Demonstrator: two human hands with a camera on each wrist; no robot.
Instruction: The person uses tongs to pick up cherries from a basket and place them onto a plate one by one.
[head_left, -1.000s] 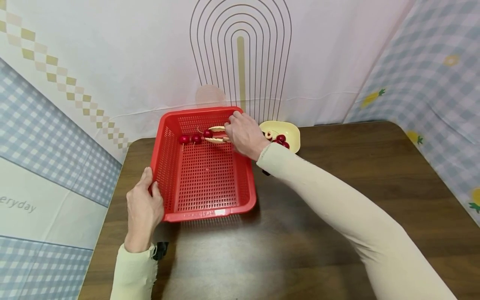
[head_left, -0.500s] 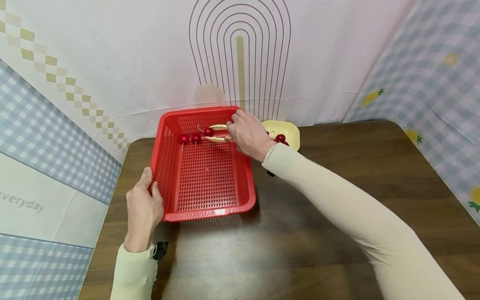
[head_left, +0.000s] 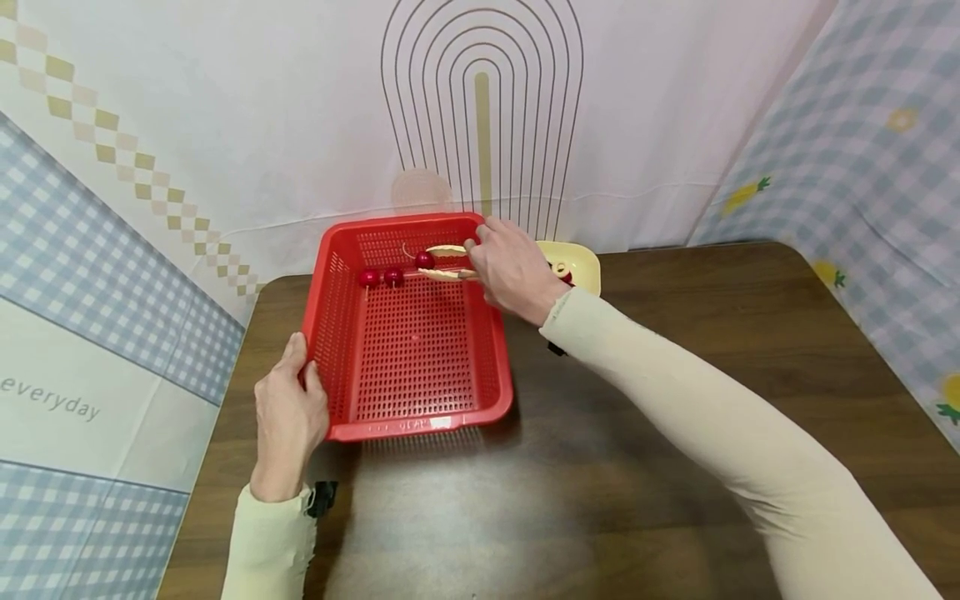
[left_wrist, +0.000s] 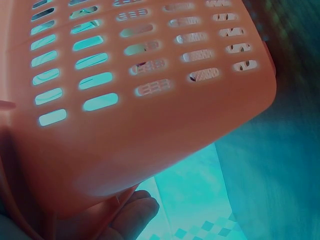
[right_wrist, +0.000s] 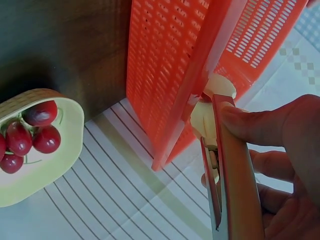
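My left hand (head_left: pixel 288 408) grips the left rim of a red perforated plastic basket (head_left: pixel 416 358); in the left wrist view the basket's wall (left_wrist: pixel 150 145) fills most of the frame, with fingertips (left_wrist: pixel 137 212) under its rim. Over the basket's far right corner my right hand (head_left: pixel 517 271) holds a pair of tongs (right_wrist: pixel 237 175), thumb on one arm and fingers along the other side. Their cream tips reach inside the basket, with a red cherry (head_left: pixel 424 260) between them, its stem pointing up left. Two other cherries, one (head_left: pixel 368 278) left of the other (head_left: pixel 393 277), lie near the basket's far wall.
A pale yellow bowl (head_left: pixel 588 267) stands right of the basket, partly hidden by my right hand. Several cherries (right_wrist: pixel 46 139) lie in it. The brown wooden table (head_left: pixel 675 317) meets a patterned cloth (head_left: pixel 630 125) behind and at both sides.
My right hand has shifted slightly right, and the cherry between the tong tips has moved right and up with it, away from the two lying cherries. My left hand stays on the basket.
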